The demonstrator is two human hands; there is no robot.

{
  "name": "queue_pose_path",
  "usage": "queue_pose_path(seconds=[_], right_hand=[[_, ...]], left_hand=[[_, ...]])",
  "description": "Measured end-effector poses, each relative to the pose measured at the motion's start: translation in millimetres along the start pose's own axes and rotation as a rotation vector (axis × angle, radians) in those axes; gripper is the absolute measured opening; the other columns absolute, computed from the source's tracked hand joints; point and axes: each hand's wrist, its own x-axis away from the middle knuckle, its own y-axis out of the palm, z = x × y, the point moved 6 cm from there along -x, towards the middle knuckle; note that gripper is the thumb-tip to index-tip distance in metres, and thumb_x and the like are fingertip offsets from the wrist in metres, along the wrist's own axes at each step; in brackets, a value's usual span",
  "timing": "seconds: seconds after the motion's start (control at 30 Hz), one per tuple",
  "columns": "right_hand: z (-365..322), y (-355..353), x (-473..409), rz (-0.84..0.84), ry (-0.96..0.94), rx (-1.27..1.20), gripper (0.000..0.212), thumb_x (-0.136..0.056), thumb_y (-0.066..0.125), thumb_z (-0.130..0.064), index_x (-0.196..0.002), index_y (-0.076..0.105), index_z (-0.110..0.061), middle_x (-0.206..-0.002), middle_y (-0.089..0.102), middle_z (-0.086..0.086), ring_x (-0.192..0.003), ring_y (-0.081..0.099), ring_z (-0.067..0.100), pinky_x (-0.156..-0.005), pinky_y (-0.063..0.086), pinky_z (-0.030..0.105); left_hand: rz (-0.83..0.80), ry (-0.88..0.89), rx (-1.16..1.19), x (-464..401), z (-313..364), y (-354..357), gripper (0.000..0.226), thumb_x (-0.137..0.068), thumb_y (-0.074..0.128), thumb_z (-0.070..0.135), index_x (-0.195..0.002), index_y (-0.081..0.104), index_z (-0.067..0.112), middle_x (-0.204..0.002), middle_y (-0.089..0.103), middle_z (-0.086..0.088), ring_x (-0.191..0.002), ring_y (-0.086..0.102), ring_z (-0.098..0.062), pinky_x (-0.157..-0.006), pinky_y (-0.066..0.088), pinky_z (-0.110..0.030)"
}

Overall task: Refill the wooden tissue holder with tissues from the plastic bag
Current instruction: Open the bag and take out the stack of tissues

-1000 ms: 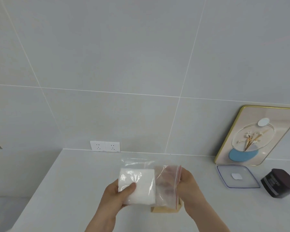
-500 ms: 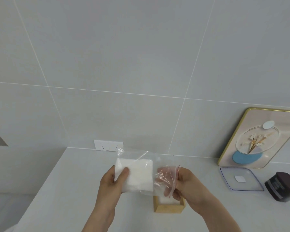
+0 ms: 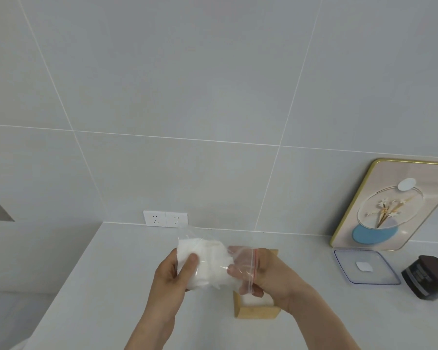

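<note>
Tissues point(image 3: 208, 265) sit as a white stack inside the clear zip bag point(image 3: 213, 258), held in the air above the pale surface point(image 3: 91, 286). Left hand point(image 3: 173, 276) clamps the closed end, thumb pressed on the stack through the plastic. Right hand point(image 3: 268, 276) is at the red-striped mouth, fingers point(image 3: 234, 271) reaching inside toward the stack; can't tell if they've got it pinched yet. Wooden tissue holder point(image 3: 256, 311) stands on the surface right below the right hand, open top, something white inside.

Step, as I read it: extraction, stack not out yet. Next move needs a firm pinch on the whole stack and a straight pull while the left hand anchors the bag, then lining it up square with the holder's opening.

Off to the right, well apart: clear lid point(image 3: 364, 267), dark jar point(image 3: 430, 279), framed picture point(image 3: 400, 205) leaning on the tiled wall.
</note>
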Motion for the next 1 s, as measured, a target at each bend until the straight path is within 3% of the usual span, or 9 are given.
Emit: queue_pose_path(seconds=[0.1,0.17,0.27,0.4,0.53,0.7,0.83,0.9,1.0], right_hand=[[-5.7,8.0,0.9,-0.052,0.004,-0.023,0.042,-0.078,0.086,-0.025,-0.118,0.075,-0.021,-0.092,0.076,-0.002,-0.059,0.064,0.017,-0.048,0.032,0.024],[-6.1,11.8,-0.1,-0.061,0.015,-0.045,0.033,-0.079,0.085,-0.015,-0.109,0.075,-0.023,-0.079,0.07,0.0,-0.056,0.059,0.016,-0.048,0.03,0.024],[-0.6,12.7,-4.8,-0.017,0.034,-0.125,0.043,-0.075,0.086,-0.011,-0.116,0.072,-0.015,-0.066,0.06,0.004,-0.05,0.051,0.013,-0.05,0.026,0.025],[2.6,17.1,-6.0,0.004,0.042,-0.157,0.03,-0.077,0.087,-0.016,-0.106,0.08,-0.021,-0.078,0.066,0.003,-0.052,0.047,0.013,-0.049,0.027,0.023],[11.0,12.7,-12.5,0.145,0.047,-0.107,0.034,-0.075,0.088,-0.019,-0.107,0.08,-0.016,-0.075,0.064,0.003,-0.051,0.051,0.01,-0.048,0.034,0.019],[9.8,6.0,-14.2,0.268,-0.027,-0.124,0.032,-0.084,0.081,0.0,-0.113,0.073,-0.009,-0.08,0.073,0.003,-0.052,0.064,0.0,-0.049,0.044,0.009],[12.9,-0.4,-13.0,0.353,-0.064,-0.067,0.043,-0.082,0.082,-0.004,-0.119,0.069,-0.021,-0.095,0.074,0.023,-0.089,0.073,0.033,-0.087,0.059,0.04],[15.9,0.3,-11.6,0.357,-0.069,-0.065,0.048,-0.082,0.081,-0.004,-0.123,0.065,-0.025,-0.103,0.073,0.025,-0.094,0.072,0.034,-0.083,0.063,0.04],[17.8,5.8,-8.7,0.344,-0.093,-0.071,0.057,-0.083,0.081,-0.002,-0.131,0.059,-0.023,-0.091,0.068,0.018,-0.085,0.07,0.023,-0.07,0.065,0.034]], left_hand=[[-0.042,0.004,0.016,1.7,1.9,0.2,0.02,-0.101,0.058,0.02,-0.112,0.074,0.02,-0.099,0.08,0.0,-0.087,0.074,-0.013,-0.072,0.062,-0.029],[-0.059,0.001,0.034,3.1,2.3,-1.1,0.021,-0.101,0.057,0.021,-0.113,0.073,0.019,-0.104,0.08,-0.004,-0.091,0.075,-0.017,-0.072,0.062,-0.028],[-0.058,-0.006,0.054,4.4,2.4,-4.9,0.022,-0.101,0.056,0.021,-0.115,0.072,0.018,-0.106,0.08,-0.004,-0.093,0.076,-0.016,-0.073,0.062,-0.027],[-0.056,-0.001,0.055,5.6,-1.0,-13.0,0.019,-0.1,0.058,0.02,-0.111,0.074,0.019,-0.102,0.08,-0.002,-0.091,0.075,-0.016,-0.076,0.062,-0.031],[0.029,-0.001,0.022,3.7,-11.5,-25.0,0.016,-0.1,0.06,0.016,-0.089,0.07,0.01,-0.072,0.065,0.001,-0.073,0.066,-0.019,-0.07,0.06,-0.03],[0.212,-0.057,0.041,2.2,-29.9,-47.3,0.018,-0.102,0.055,0.012,-0.1,0.073,0.011,-0.091,0.08,-0.01,-0.082,0.076,-0.027,-0.072,0.06,-0.035],[0.311,-0.131,0.108,5.1,-50.3,-69.0,0.017,-0.103,0.054,0.013,-0.107,0.07,0.008,-0.096,0.078,-0.015,-0.083,0.073,-0.031,-0.078,0.059,-0.039],[0.36,-0.2,0.172,7.7,-67.1,-80.4,0.017,-0.102,0.057,0.016,-0.109,0.069,0.007,-0.099,0.076,-0.016,-0.085,0.072,-0.032,-0.078,0.058,-0.039],[0.439,-0.335,0.268,13.0,-101.4,-96.5,0.021,-0.102,0.058,0.019,-0.114,0.066,0.005,-0.103,0.074,-0.017,-0.086,0.071,-0.032,-0.077,0.057,-0.036]])
